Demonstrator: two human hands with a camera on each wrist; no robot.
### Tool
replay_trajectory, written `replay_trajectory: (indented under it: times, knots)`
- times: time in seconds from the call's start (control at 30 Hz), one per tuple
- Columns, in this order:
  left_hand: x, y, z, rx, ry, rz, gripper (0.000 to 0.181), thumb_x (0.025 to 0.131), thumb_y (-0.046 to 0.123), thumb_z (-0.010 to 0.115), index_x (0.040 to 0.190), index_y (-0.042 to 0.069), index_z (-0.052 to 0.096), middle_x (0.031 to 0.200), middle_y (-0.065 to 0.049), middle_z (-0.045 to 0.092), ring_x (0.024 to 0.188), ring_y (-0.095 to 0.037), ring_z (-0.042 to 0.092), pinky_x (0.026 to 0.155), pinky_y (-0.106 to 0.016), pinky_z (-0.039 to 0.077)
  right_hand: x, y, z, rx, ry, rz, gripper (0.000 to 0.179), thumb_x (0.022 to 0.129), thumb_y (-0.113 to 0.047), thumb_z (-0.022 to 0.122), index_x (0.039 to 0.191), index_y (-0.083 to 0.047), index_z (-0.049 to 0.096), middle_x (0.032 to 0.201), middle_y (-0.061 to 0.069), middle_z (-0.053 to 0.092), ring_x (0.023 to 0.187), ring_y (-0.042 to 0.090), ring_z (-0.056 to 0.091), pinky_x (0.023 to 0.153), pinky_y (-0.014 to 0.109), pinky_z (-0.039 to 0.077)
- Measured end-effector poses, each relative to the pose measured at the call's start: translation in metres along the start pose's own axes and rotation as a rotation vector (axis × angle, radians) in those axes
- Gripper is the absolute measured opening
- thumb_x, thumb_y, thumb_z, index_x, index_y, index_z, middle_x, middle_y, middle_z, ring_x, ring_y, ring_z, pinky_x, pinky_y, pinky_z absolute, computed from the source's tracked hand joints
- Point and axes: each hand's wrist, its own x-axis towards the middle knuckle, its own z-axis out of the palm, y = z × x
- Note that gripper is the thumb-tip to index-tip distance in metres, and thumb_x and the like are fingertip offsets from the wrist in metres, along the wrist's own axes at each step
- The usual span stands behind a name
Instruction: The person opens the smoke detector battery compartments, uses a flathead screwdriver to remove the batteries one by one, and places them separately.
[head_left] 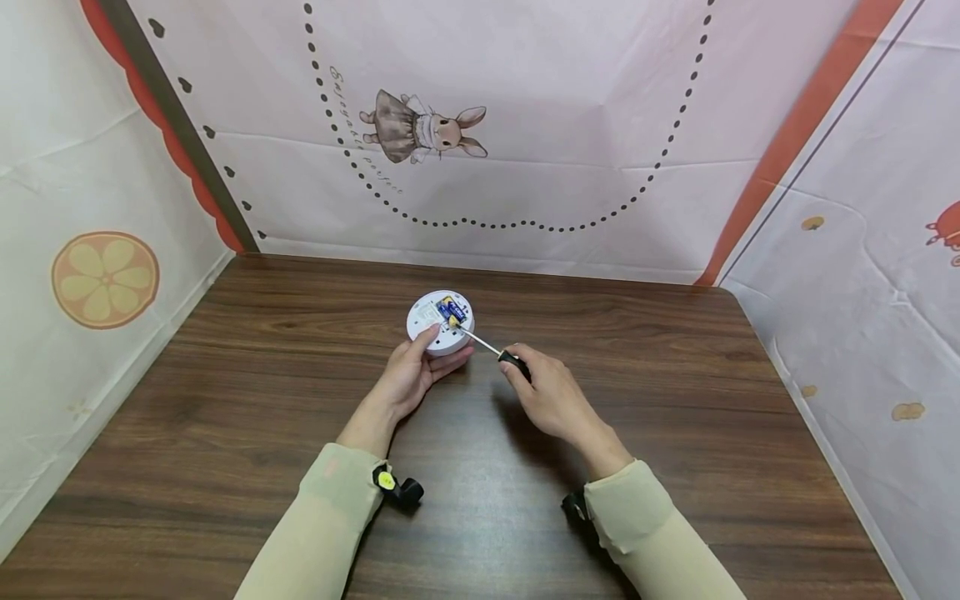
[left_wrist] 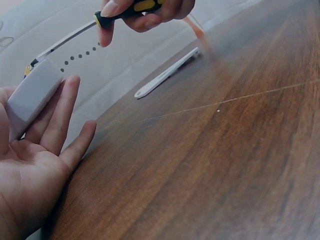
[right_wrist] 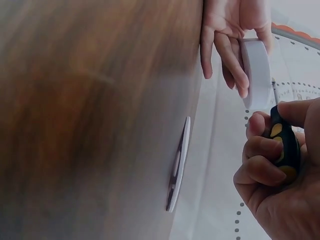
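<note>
My left hand (head_left: 408, 375) holds a round white device (head_left: 422, 321), its thumb on the face and its fingers beneath. Blue batteries (head_left: 452, 310) sit in an open compartment on that face, which tilts toward me. In my right hand (head_left: 551, 396) is a screwdriver (head_left: 480, 340) with a dark and yellow handle (right_wrist: 285, 145), the fingers wrapped round it. Its shaft slants to the device, with the tip at a small yellow part (head_left: 453, 322) beside the batteries. Whether the tip touches there I cannot tell. From the left wrist, the device (left_wrist: 37, 95) shows edge-on above the table.
A flat white piece (left_wrist: 167, 73) lies on the brown wooden table (head_left: 300, 333); the right wrist view shows this thin piece (right_wrist: 180, 165) from its side. Printed white cloth (head_left: 562, 125) stands along the table's back and both sides. Small dark cameras (head_left: 405, 493) are strapped at the wrists.
</note>
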Motion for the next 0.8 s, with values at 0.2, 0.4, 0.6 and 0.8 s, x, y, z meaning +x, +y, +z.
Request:
replay_trajectory:
  times: [0.2, 0.4, 0.6, 0.8]
  knots:
    - [0.0, -0.001, 0.001, 0.02, 0.006, 0.005, 0.055, 0.112, 0.034, 0.046, 0.151, -0.002, 0.034, 0.108, -0.009, 0.078, 0.102, -0.02, 0.077, 0.113, -0.045, 0.05, 0.0, 0.0, -0.003, 0.016, 0.01, 0.009, 0.019, 0.106, -0.029, 0.058, 0.118, -0.017, 0.069, 0.095, 0.0, 0.069, 0.086, 0.019, 0.06, 0.08, 0.04, 0.053]
    - [0.0, 0.0, 0.002, 0.024, 0.013, 0.004, 0.054, 0.112, 0.033, 0.046, 0.151, -0.002, 0.034, 0.108, -0.01, 0.078, 0.101, -0.02, 0.078, 0.111, -0.043, 0.052, -0.001, 0.0, -0.008, 0.025, 0.006, 0.013, 0.023, 0.107, -0.029, 0.057, 0.12, -0.016, 0.07, 0.094, -0.001, 0.069, 0.084, 0.019, 0.06, 0.079, 0.037, 0.052]
    - [0.0, 0.001, 0.003, 0.019, 0.01, 0.007, 0.054, 0.112, 0.033, 0.046, 0.151, -0.002, 0.035, 0.11, -0.01, 0.078, 0.101, -0.02, 0.078, 0.11, -0.041, 0.054, 0.0, 0.001, -0.015, 0.017, 0.03, 0.013, 0.025, 0.106, -0.028, 0.057, 0.123, -0.015, 0.071, 0.094, 0.002, 0.071, 0.081, 0.02, 0.061, 0.074, 0.035, 0.052]
    - [0.0, 0.0, 0.004, 0.037, 0.02, 0.009, 0.054, 0.112, 0.034, 0.047, 0.15, -0.003, 0.036, 0.111, -0.012, 0.078, 0.1, -0.02, 0.078, 0.11, -0.041, 0.054, 0.0, 0.005, -0.024, 0.048, 0.041, 0.049, 0.027, 0.106, -0.031, 0.057, 0.126, -0.015, 0.067, 0.101, 0.004, 0.074, 0.084, 0.021, 0.063, 0.075, 0.036, 0.052]
